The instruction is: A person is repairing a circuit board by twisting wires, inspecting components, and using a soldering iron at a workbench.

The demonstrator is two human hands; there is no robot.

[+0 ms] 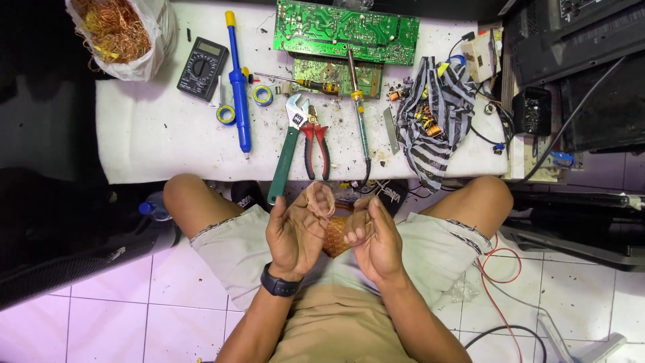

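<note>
My left hand (294, 228) is raised over my lap, its fingers pinching a loose loop of thin copper wire (321, 199). My right hand (376, 235) sits close beside it, fingers curled toward the same wire; a strand runs between the two hands. Below them, between my knees, rests an orange-brown coil or woven item (334, 236), mostly hidden by the hands. A black watch is on my left wrist.
A low white table (154, 134) ahead carries a green circuit board (346, 30), a multimeter (201, 67), a blue desoldering pump (238, 87), a green wrench (285, 151), red pliers (316, 144), a soldering iron (359, 107), a striped bag (433, 121) and a bag of copper wire (117, 30). Cables lie on the tiled floor at right.
</note>
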